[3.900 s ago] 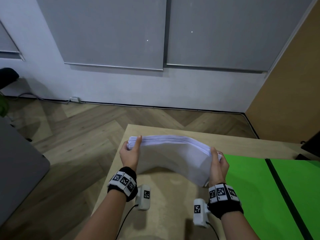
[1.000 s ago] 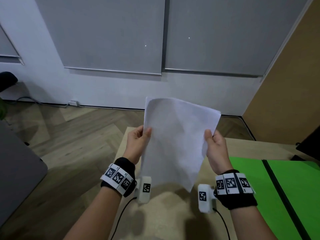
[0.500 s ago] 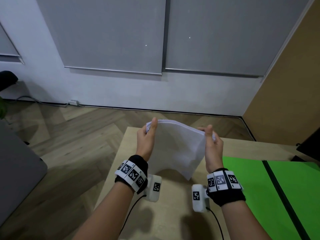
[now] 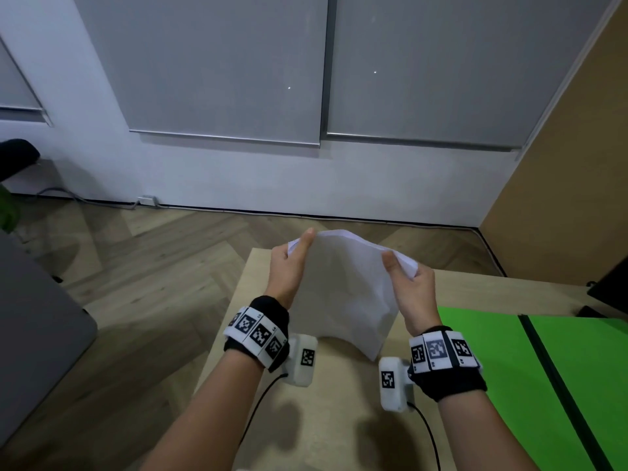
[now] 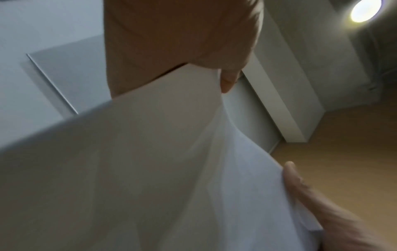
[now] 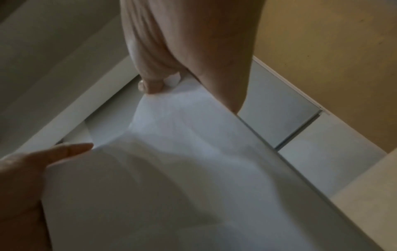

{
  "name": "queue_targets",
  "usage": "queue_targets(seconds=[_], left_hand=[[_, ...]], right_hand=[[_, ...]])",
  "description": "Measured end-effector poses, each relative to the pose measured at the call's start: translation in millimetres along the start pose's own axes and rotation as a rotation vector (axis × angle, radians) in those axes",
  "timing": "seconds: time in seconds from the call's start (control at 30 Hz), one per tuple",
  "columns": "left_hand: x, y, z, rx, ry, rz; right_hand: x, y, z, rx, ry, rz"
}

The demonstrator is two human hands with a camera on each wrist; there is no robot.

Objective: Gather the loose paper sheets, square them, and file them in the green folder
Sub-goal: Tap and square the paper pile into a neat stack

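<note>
Between the fingers of both hands: one stack of white paper sheets point(image 4: 343, 290), held upright over the table point(image 4: 326, 396), top edge bowed into an arch, lower corner hanging toward the tabletop.
Left hand point(image 4: 289, 270): thumb laid up along the near face at the stack's top left corner, remaining fingers behind the sheets; gripping the stack.
Right hand point(image 4: 411, 294): thumb on the near face at the top right corner, fingers curled behind; gripping the stack.
Right of the right-hand fingers: one green folder point(image 4: 530, 379), lying open and flat on the table, black spine strip between two green leaves; apart from the sheets.
Head view only: folder, table, herringbone floor, two marker-patterned wristbands, two white wrist cameras with cables, both forearms.
Left wrist view only: left hand point(image 5: 178, 42) from below, one fingertip poking past the sheet edge; paper sheets point(image 5: 139, 178) filling the lower frame; right hand point(image 5: 335, 214) along the far edge, where separate sheet edges fan slightly; one ceiling light at top right.
Right wrist view only: right hand point(image 6: 184, 51) pinching the paper sheets point(image 6: 182, 178) at a corner, paper crumpled under the pinch; left hand point(image 6: 23, 176) with thumb flat on the opposite edge.
Count: hands two, stacks one, folders one; sheets in the stack too thin and close to count.
</note>
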State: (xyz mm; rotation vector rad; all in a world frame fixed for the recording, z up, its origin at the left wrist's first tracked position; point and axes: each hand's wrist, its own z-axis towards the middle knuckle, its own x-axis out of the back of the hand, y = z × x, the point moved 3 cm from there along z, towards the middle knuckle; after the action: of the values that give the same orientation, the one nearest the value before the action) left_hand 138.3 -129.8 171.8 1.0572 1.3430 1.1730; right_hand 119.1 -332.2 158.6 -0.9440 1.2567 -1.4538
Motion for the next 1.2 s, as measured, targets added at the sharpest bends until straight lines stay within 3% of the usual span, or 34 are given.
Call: queue_targets(seconds=[0.2,0.3,0.57,0.73,0.97,1.1,1.2], left_hand=[[-4.9,-2.6,-9.7,-0.084,0.223,0.002],[-0.4,-7.3,-7.5,-0.029,0.294,-0.013],[7.9,-9.2,2.0,0.152,0.036,0.008],[16.4,-4.8,3.2,0.078,-0.051,0.111],[16.5,-2.8,-6.0,-0.021,-0.225,0.115],[5.7,1.7,-9.6,-0.085,-0.114,0.1],[3.6,11.6,-11.4,-0.125,-0.12,0.057]], right_hand=[[6.6,-2.3,-4.0,-0.034,0.191,0.077],[7.3,-2.5,-3.1,-0.004,0.212,0.064],[-0.6,0.7,-4.4,-0.054,0.155,0.039],[4.3,0.4,-1.1,0.041,0.099,0.005],[13.9,15.6,0.1,-0.122,-0.165,-0.09],[7.4,13.8,-0.7,-0.139,-0.017,-0.088],[9.7,7.5,3.4,-0.087,0.064,-0.045]])
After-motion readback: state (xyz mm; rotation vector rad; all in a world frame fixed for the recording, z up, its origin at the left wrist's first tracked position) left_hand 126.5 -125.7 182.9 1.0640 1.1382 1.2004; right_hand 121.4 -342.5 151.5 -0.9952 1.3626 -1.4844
